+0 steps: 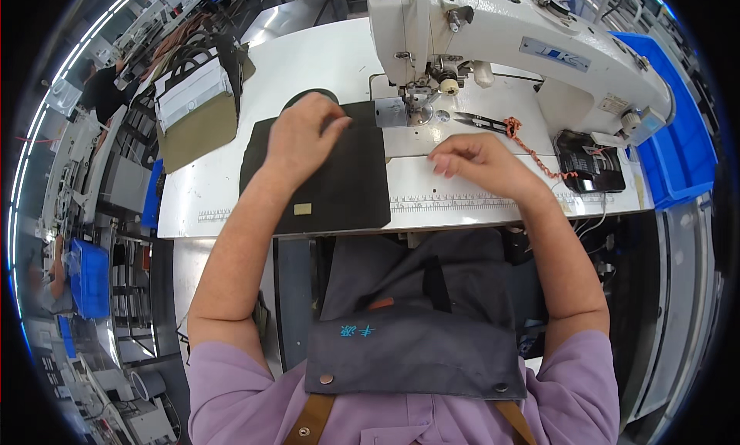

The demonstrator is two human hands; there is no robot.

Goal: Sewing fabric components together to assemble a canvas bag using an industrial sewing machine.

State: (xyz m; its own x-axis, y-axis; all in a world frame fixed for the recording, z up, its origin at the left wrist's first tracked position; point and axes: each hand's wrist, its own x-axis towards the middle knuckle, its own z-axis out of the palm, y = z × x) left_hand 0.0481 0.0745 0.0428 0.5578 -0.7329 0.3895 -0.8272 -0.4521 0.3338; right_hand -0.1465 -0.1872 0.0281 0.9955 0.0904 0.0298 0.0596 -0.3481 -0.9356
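My left hand (307, 136) is over a dark olive-black flat panel (324, 187), fingers curled toward the thumb at its upper part; what they hold, if anything, I cannot make out. The panel has a small pale rectangle (302, 209) and a rounded dark piece behind my hand. It lies beside the needle area of a white sewing machine (570, 55). My right hand (470, 163) rests at the bare white tabletop right of the panel, fingers loosely bent and apart from the thumb, holding nothing. Thread snips (482, 123) with an orange cord lie just behind it.
Olive and dark pieces (196, 133) with straps are piled at the table's left. A black device (587, 163) sits at the right, beside a blue bin (671, 160). Another person (100, 90) is at the far left, among machines and another blue bin (90, 279).
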